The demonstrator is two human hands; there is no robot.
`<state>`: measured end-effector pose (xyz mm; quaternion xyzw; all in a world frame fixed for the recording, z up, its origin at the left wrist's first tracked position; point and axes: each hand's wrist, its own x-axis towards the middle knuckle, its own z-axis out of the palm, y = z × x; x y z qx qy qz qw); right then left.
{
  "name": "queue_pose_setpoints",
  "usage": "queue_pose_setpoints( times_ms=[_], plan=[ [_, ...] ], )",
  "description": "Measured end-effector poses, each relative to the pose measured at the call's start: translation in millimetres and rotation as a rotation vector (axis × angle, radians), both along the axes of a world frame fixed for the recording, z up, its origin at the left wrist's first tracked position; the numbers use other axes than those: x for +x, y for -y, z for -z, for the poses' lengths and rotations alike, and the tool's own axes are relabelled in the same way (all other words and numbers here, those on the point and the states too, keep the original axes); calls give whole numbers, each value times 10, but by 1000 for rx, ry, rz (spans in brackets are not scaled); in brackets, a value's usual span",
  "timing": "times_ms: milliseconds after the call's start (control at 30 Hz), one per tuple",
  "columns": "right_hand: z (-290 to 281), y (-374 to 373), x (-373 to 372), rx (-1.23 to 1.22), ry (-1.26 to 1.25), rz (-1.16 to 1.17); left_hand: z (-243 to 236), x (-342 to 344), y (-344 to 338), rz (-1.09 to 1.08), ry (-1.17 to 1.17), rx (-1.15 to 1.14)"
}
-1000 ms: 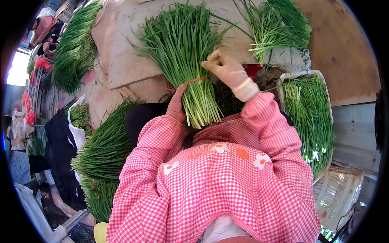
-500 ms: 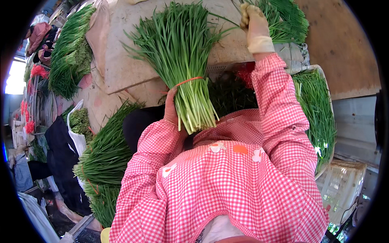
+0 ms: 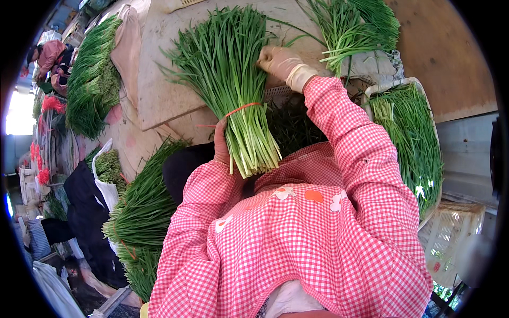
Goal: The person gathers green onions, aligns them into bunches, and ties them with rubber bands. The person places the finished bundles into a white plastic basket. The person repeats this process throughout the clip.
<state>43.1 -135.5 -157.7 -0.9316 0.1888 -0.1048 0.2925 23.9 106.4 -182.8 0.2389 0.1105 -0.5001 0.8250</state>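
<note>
My left hand (image 3: 221, 142) is wrapped round the lower stems of a big bunch of garlic chives (image 3: 225, 69). The bunch stands with pale cut ends toward me and leaves pointing away, an orange tie (image 3: 243, 109) round its stems. My right hand (image 3: 281, 62), in a pale glove, is at the right edge of the leaves with its fingers curled together; whatever they pinch is hidden. To its right a loose pile of chives (image 3: 350, 40) lies on the board (image 3: 172, 79), stems toward me.
More chives fill a white basket (image 3: 436, 122) on my right, above a pale crate (image 3: 450, 238). Tied bunches (image 3: 140, 206) lie at my left, near a white bag (image 3: 108, 185). A long chive heap (image 3: 93, 79) is farther left. Another person (image 3: 50, 55) is at the far left.
My right hand has come from the loose pile at the upper right down and left to the bunch's leaves. The left hand keeps its hold on the bunch.
</note>
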Motion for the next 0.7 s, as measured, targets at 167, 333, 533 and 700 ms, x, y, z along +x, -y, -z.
queue_pose_setpoints(
  times_ms=[167,333,533,700],
  plan=[
    [-59,819,-146,57,519,254,152,61,-35,44,33,-92],
    [-235,971,-1025,263,438,164,181,28,-69,33,40,-405],
    [61,-29,-1621,136,-210,-339,127,14,5,-24,39,-375],
    [181,-882,-1494,1088,-107,-214,265,78,23,71,135,-446]
  ],
)
